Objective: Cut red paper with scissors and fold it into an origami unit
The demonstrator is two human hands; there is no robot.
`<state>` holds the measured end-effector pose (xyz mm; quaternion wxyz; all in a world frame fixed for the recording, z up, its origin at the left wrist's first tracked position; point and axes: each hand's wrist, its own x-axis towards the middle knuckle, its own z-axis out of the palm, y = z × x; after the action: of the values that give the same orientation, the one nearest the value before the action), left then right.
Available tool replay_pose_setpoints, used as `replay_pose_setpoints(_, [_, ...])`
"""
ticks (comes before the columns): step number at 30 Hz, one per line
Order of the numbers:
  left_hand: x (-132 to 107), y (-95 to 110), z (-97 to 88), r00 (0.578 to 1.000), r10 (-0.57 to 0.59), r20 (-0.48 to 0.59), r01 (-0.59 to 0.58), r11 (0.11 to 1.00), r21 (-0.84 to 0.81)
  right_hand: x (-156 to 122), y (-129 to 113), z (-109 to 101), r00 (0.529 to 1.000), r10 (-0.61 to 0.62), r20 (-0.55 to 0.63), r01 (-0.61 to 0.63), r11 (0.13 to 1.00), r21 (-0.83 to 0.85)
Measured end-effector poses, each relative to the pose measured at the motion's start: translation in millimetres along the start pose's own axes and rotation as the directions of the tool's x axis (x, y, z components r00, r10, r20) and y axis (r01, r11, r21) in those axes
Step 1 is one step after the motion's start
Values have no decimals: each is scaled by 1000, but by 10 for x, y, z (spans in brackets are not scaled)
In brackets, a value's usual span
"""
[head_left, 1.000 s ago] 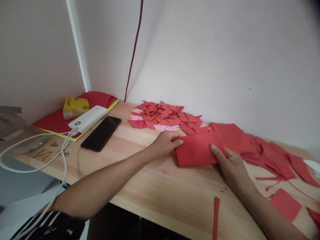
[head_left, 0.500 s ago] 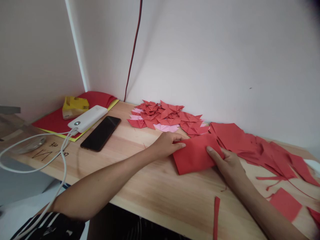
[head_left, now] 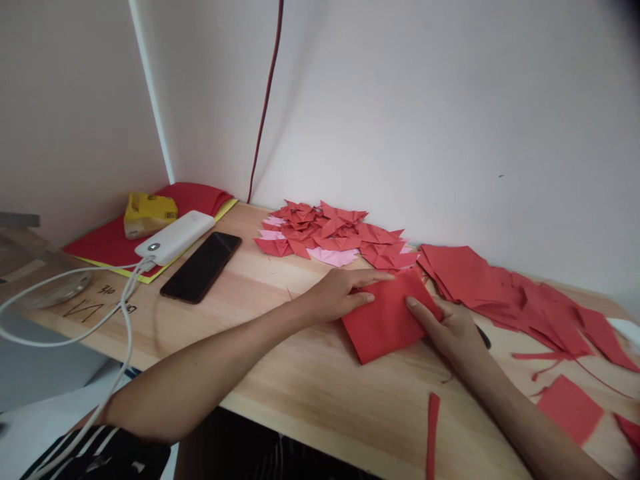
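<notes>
Between my two hands is a folded sheet of red paper [head_left: 387,323], tilted above the wooden table. My left hand [head_left: 340,293] pinches its upper left edge, thumb on the near face and fingers along the top. On the right side my right hand [head_left: 443,327] grips it, the thumb pressed on the face and the other fingers hidden behind. Just beyond the sheet lies a heap of folded red and pink paper pieces [head_left: 340,233]. A dark object [head_left: 483,337], partly hidden, shows beside my right wrist.
Red paper sheets [head_left: 465,273] spread along the wall at right. Paper strips [head_left: 433,433] and a small red square [head_left: 571,408] lie nearer. At left are a black phone [head_left: 201,267], a white power bank [head_left: 175,237] with cables, a yellow packet [head_left: 150,215] and large red sheets [head_left: 100,240].
Both hands have shifted the red paper slightly toward me and tilted it. My left fingers now reach further along its top edge. Everything on the table stays put.
</notes>
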<state>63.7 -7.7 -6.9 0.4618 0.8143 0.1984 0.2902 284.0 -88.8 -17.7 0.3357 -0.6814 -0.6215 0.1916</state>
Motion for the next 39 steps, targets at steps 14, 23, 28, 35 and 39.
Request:
replay_pose_setpoints(14, [-11, 16, 3, 982, -129, 136, 131, 991, -4, -31, -111, -14, 996, 27, 90, -25, 999, -19])
replay_pose_setpoints(23, [-5, -25, 19, 977, -116, 180, 117, 993, 0, -48, -105, 12, 995, -57, 76, 57, 998, 9])
replay_pose_setpoints(28, [4, -19, 15, 977, -125, 173, 121, 992, 33, -52, -109, 7, 996, -62, 59, 62, 998, -4])
replay_pose_setpoints(35, [5, -36, 21, 979, -129, 160, 125, 992, 35, -57, -148, 1, 999, -26, 36, 26, 1000, -14])
replay_pose_setpoints(39, [5, -29, 17, 980, -128, 149, 121, 991, 53, -43, -115, 3, 999, -44, 23, 45, 999, -25])
